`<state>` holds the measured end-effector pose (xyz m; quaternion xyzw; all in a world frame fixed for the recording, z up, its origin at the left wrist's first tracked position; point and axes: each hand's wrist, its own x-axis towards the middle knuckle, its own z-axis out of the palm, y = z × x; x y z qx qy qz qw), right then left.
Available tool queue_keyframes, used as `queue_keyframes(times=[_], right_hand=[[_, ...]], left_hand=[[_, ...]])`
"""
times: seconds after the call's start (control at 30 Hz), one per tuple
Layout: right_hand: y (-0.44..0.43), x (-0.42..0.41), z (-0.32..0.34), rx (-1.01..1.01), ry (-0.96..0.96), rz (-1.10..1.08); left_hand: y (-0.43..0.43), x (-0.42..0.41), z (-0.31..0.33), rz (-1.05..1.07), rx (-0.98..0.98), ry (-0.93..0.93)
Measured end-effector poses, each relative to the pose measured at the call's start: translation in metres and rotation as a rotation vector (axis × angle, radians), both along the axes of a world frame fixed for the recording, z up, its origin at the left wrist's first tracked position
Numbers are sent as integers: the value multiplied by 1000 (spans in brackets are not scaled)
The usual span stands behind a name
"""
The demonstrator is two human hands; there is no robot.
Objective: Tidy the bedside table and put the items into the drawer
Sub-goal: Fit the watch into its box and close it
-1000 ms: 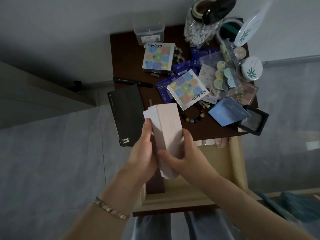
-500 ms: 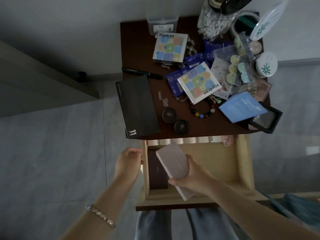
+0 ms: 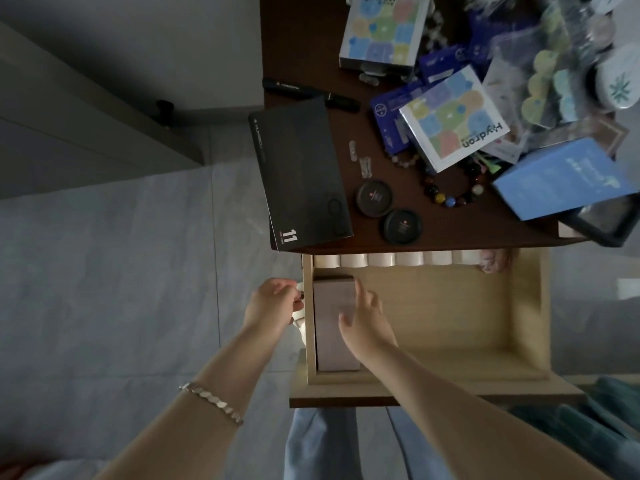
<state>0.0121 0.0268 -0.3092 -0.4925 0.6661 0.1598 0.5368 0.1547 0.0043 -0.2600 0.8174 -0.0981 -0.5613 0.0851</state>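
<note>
- I am looking straight down on a dark brown bedside table (image 3: 450,237) set against a grey wall (image 3: 138,46), with grey floor tiles (image 3: 121,271) to its left.
- The top is crowded. A black box marked 11 (image 3: 304,174) overhangs the left and front edges, and a black pen (image 3: 308,91) lies just behind it.
- Two round dark tins (image 3: 374,197) sit near the front edge, with a bead bracelet (image 3: 450,199) just beside them.
- Further back and to the right I make out two Hydron boxes (image 3: 453,119), a blue packet (image 3: 561,178) and a blurred heap of small packets and jars that I cannot sort out.
- Below the top, the drawer (image 3: 530,306) of pale wood stands pulled out, with a row of pale cylinders (image 3: 398,259) along its back.
- The pale pink box (image 3: 327,341) lies flat inside the drawer, snug against the left wall, its long side running front to back.
- The right hand (image 3: 363,323) holds nothing. Its fingers are spread and loose, the forefinger points toward the back, and it lies over the box's right edge. I cannot tell whether it touches the box.
- The left hand (image 3: 273,303) is outside the drawer, just beside the left wall. Its fingers are curled round a small white object (image 3: 298,308) that I cannot identify.
- A silver wrist chain (image 3: 211,403) sits on the left forearm.
</note>
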Motion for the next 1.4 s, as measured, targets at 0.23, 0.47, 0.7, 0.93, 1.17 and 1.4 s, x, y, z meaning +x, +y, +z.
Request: queue_keyframes(times=[0.23, 0.47, 0.7, 0.93, 1.17, 1.4], right_hand=[[-23, 0, -4, 126, -29, 110], [-62, 13, 89, -268, -197, 392], [-132, 34, 120, -378, -150, 85], [-126, 45, 113, -318, -310, -114], [-111, 8, 131, -304, -476, -473], [-123, -38, 141, -135, -657, -1009]], left_hand=[[-9, 12, 0, 84, -88, -4], [-41, 16, 35, 153, -337, -256], [-92, 14, 53, 215, -283, -53], [-90, 8, 62, 297, -301, -112], [-74, 5, 82, 836, -298, 302], [-72, -24, 93, 520, -520, 277]])
